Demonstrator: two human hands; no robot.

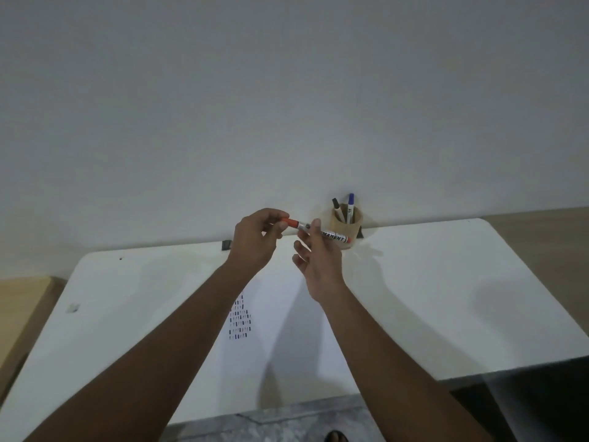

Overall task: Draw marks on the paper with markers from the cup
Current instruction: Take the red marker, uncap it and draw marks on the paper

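Above the table's far edge, the left hand pinches the marker's orange cap, the right hand apparently gripping its barrel.

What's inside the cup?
Two markers stand in the cup: one with a black cap and one with a blue cap. Their lower ends are hidden by the cup's wall.
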